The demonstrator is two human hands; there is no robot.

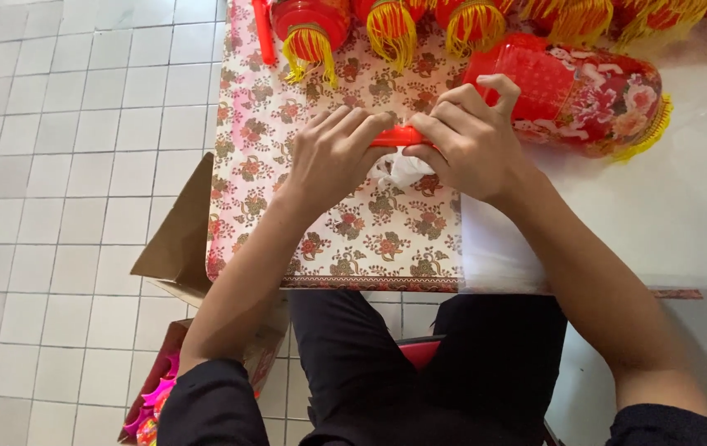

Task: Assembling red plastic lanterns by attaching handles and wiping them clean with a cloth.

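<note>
Red plastic strip (399,136): pinched between my two hands over the floral tablecloth (353,223), crumpled white wrapper (403,169) beneath.
Left hand (333,153): fingers curled onto its left end.
Right hand (473,136): fingers closed on its right end.
Far right: red flowered lantern (593,95) lying sideways.

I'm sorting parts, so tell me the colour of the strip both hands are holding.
Red. The strip shows best in the head view, pinched between the left hand and right hand.
</note>
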